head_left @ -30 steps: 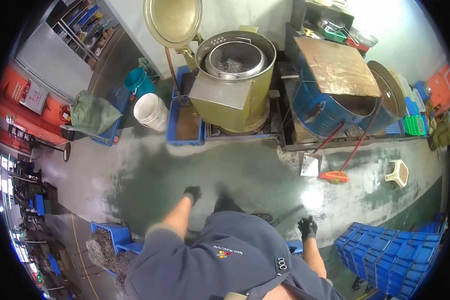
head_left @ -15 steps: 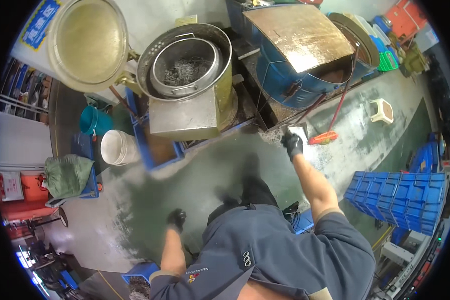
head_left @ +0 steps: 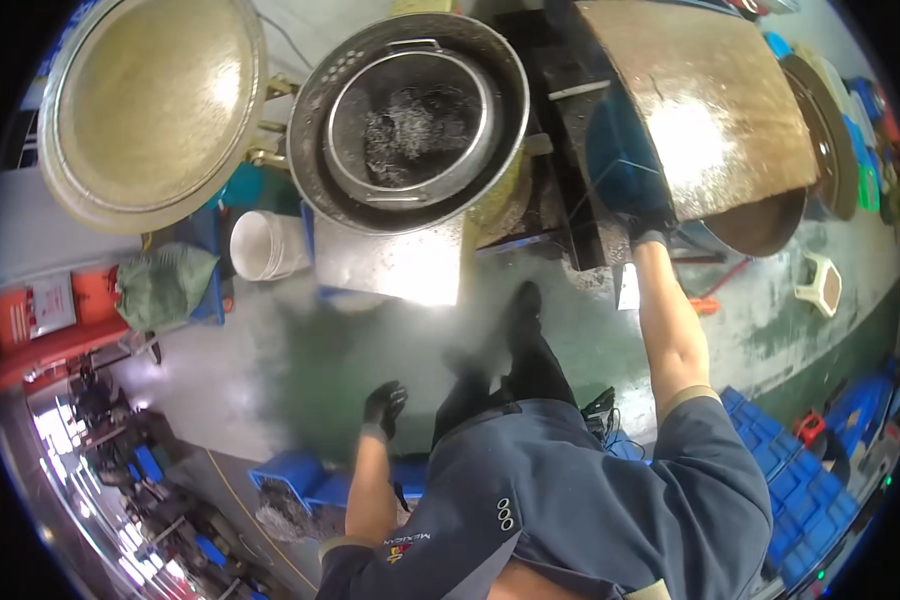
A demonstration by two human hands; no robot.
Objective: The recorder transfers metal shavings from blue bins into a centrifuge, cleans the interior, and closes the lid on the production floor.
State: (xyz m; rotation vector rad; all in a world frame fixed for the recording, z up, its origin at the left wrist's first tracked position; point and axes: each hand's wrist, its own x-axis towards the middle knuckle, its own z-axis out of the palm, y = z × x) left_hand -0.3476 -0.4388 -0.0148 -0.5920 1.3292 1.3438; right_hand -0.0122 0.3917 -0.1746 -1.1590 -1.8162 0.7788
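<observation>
Since prev. frame, right hand (head_left: 648,228) has risen from near the floor to the lower edge of the rusty curved metal cover (head_left: 705,100) over the blue drum (head_left: 620,165); gloved fingers at the edge, grasp cannot be told. Left hand (head_left: 383,405), black glove, hangs low over wet green floor (head_left: 300,350), fingers loosely curled, holding nothing. Round steel tub (head_left: 410,110) w/ inner basket of dark metal scraps stands left of drum; its open lid (head_left: 150,110) beside it. White bucket (head_left: 260,245) below lid.

Right hand (head_left: 650,228) now up at the blue drum (head_left: 620,160).
</observation>
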